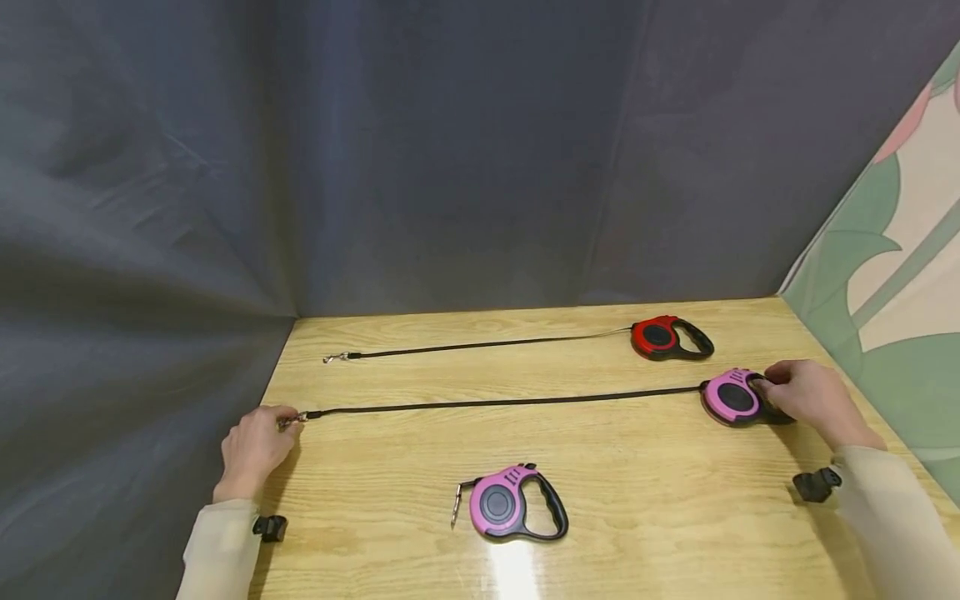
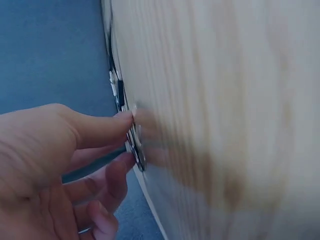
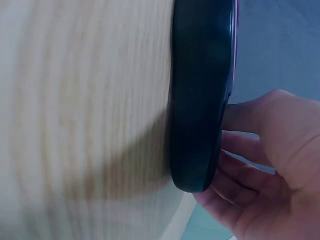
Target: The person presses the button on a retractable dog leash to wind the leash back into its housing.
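A pink and black retractable dog leash lies on the right part of the table, its black cord drawn out straight to the left. At the cord's far end, my left hand pinches the metal clip between thumb and fingers, close to the tabletop. My right hand holds the leash's black handle, with the thumb on its upper side. Part of the handle is hidden behind the fingers in the head view.
Behind lies a red retractable leash, its cord also stretched left to a metal clip. A second pink leash with its cord wound in lies at the front middle of the wooden table. Dark cloth hangs behind and left.
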